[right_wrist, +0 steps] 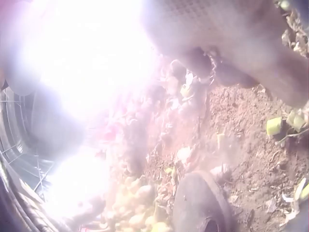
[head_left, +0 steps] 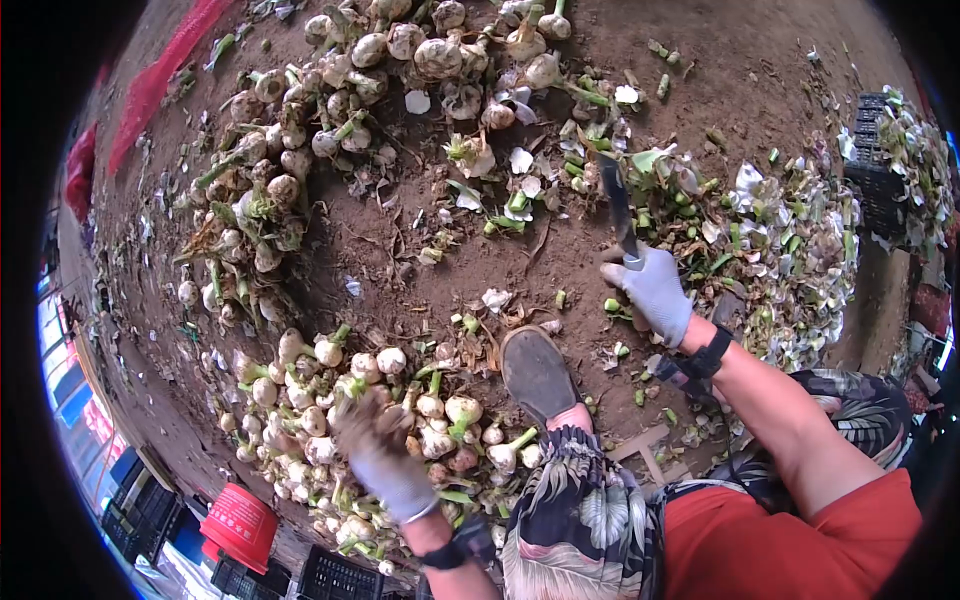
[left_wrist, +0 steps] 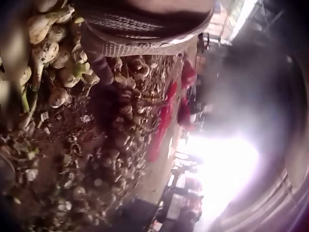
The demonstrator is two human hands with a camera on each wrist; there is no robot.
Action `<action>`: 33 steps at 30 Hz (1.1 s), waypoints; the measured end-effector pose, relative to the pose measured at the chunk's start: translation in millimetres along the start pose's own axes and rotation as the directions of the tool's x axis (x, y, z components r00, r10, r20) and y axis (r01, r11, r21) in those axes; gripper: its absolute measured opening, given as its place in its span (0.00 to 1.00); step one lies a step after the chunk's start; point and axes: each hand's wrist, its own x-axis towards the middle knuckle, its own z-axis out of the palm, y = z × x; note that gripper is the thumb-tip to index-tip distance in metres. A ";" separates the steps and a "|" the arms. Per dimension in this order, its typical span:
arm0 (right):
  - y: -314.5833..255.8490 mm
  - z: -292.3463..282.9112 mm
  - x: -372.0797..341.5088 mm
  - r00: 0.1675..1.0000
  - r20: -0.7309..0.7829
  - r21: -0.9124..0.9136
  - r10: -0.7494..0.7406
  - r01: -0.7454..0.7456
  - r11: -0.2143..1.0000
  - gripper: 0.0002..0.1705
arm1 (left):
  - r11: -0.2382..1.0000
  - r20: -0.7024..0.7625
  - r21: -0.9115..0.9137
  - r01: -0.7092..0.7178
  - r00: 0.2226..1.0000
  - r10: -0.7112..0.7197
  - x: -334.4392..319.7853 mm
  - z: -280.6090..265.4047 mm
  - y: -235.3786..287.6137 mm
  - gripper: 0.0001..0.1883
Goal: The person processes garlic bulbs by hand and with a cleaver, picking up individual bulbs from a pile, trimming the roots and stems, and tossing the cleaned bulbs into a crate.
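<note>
My right hand [head_left: 655, 295], in a pale glove, grips a knife [head_left: 617, 205] with a dark blade that points away from me over the soil. My left hand [head_left: 392, 470], also gloved, is over the near pile of garlic bulbs [head_left: 300, 395]. Its fingers are blurred and brownish, and I cannot tell whether they hold a bulb. In the left wrist view the glove [left_wrist: 140, 36] spans the top, with garlic bulbs [left_wrist: 46, 53] beside it. Glare washes out much of the right wrist view, where the glove [right_wrist: 217, 38] appears at the top.
More garlic with stems [head_left: 270, 190] lies in a curved heap at the far left. Cut stems and peelings [head_left: 790, 250] pile up on the right, near a black crate [head_left: 875, 190]. My shoe [head_left: 537, 375] stands between the hands. A red bucket [head_left: 240, 525] is at lower left.
</note>
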 end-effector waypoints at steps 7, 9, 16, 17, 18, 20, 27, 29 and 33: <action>-25.4 2.4 7.6 0.999 0.037 0.046 -0.026 0.024 0.999 0.11 | 0.097 0.835 0.428 -0.898 0.435 0.337 97.0 228.7 -3.1 0.36; -33.2 -4.8 5.5 0.999 0.024 0.114 0.049 -0.051 0.992 0.12 | 0.111 0.799 0.513 -0.852 0.520 0.301 138.4 243.2 -19.2 0.38; -66.6 0.8 22.4 0.981 0.146 -0.095 -0.125 0.140 0.986 0.13 | 0.781 0.599 0.446 -0.437 0.794 0.102 137.2 187.9 -42.5 0.36; -66.0 7.7 30.1 0.938 0.206 -0.290 -0.279 0.331 0.898 0.14 | 0.900 0.611 0.327 -0.288 0.791 0.031 127.9 176.5 -51.9 0.36; -65.9 15.4 31.9 0.937 0.213 -0.288 -0.277 0.331 0.899 0.14 | 0.985 0.677 0.124 -0.121 0.736 0.005 113.5 165.7 -56.4 0.32; -67.8 28.5 32.6 0.830 0.320 -0.543 -0.457 0.555 0.630 0.13 | 0.990 0.718 0.125 0.060 0.684 -0.132 95.5 150.8 -60.1 0.25; -88.7 32.8 14.3 0.691 0.522 -0.589 -0.500 0.716 0.374 0.14 | 1.000 0.624 -0.012 0.009 0.781 0.001 61.7 120.1 -82.7 0.10; -87.7 33.5 11.3 0.654 0.521 -0.576 -0.549 0.743 0.339 0.12 | 0.999 0.659 0.045 -0.002 0.751 -0.028 57.5 118.1 -70.9 0.10; -90.8 34.8 5.7 0.678 0.560 -0.548 -0.477 0.734 0.400 0.08 | 0.998 0.641 0.035 0.057 0.765 -0.066 58.9 106.7 -79.5 0.14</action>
